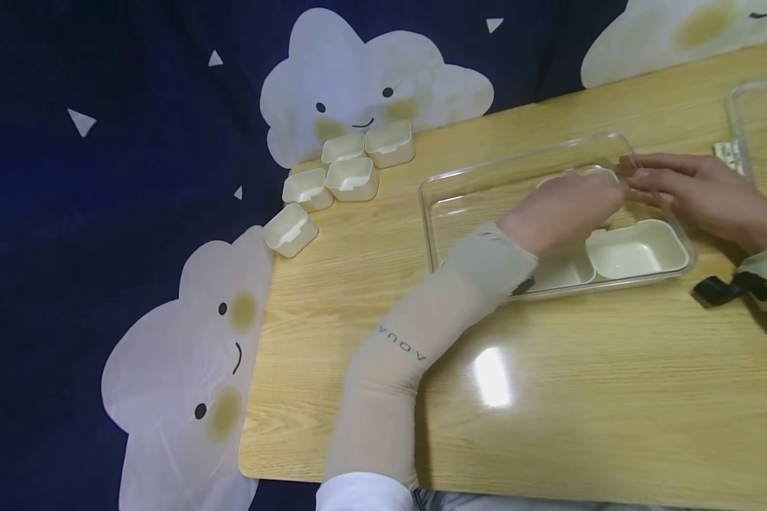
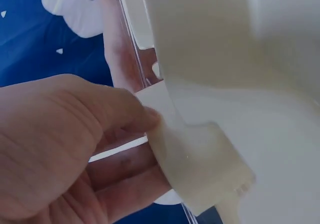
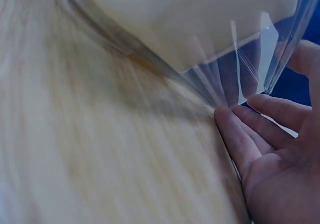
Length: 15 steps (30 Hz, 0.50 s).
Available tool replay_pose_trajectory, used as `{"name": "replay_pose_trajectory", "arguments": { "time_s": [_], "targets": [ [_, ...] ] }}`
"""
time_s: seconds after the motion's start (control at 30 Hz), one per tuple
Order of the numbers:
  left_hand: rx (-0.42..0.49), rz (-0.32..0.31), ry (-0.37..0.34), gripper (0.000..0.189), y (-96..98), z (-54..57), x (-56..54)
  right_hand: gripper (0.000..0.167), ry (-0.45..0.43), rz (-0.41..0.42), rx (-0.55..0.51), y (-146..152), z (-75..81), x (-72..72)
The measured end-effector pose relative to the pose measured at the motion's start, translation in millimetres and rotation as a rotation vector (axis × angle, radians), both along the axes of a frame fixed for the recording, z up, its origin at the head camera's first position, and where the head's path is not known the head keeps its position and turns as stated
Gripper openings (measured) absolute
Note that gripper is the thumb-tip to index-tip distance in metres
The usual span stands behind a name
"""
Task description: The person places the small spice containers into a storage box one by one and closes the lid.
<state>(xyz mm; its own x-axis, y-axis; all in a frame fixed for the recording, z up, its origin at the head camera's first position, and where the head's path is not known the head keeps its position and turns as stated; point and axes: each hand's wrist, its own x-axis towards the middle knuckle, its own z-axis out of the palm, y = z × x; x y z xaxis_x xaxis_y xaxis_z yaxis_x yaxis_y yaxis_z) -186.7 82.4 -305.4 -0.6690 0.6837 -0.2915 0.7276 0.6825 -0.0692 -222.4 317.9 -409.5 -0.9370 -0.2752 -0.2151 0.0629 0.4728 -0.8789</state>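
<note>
A clear plastic box [image 1: 524, 155] lies on the table with cream cups inside along its near side, one cup [image 1: 639, 252] in the near right corner and another cup [image 1: 561, 268] to its left. My left hand [image 1: 565, 206] reaches over the box and pinches the rim of a cream cup [image 2: 200, 159] between thumb and fingers. In the head view that hand covers much of the cup, which is at the far right part of the box. My right hand [image 1: 709, 191] has its extended fingers [image 3: 235, 134] against the outside of the box's right end.
Several cream cups [image 1: 351, 179] stand in a group at the table's back left. At the right edge lies another clear plastic piece [image 1: 735, 113] with a small white label. A black strap [image 1: 731, 289] hangs at the right wrist. Behind the wooden table [image 1: 581, 397] is a dark blue cloud-print cloth [image 1: 166, 142].
</note>
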Motion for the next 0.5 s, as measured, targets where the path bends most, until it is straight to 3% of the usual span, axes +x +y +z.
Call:
{"name": "replay_pose_trajectory", "arguments": {
  "time_s": [0.07, 0.2, 0.3, 0.43, 0.5],
  "targets": [
    [0.002, -0.005, -0.019, 0.037, 6.4, -2.1, -0.4, 0.061, -0.012, -0.009, -0.056, 1.0, -0.1, 0.3],
    [-0.025, -0.060, 0.014, 0.038, 16.2, -3.3, 2.2, 0.057, -0.011, -0.007, -0.148, 2.9, -1.8, 0.8],
    [-0.074, -0.084, 0.027, 0.040, 22.5, -2.9, 5.4, 0.057, -0.018, -0.003, -0.126, 3.6, -2.0, 2.0],
    [-0.099, -0.041, -0.066, 0.041, 26.7, -2.0, 5.3, 0.058, -0.031, 0.021, -0.080, 1.3, -0.9, 2.1],
    [-0.061, 0.017, -0.168, 0.041, 26.6, -0.7, 3.8, 0.059, -0.022, 0.028, -0.063, 0.2, 0.0, 1.1]
  ]
}}
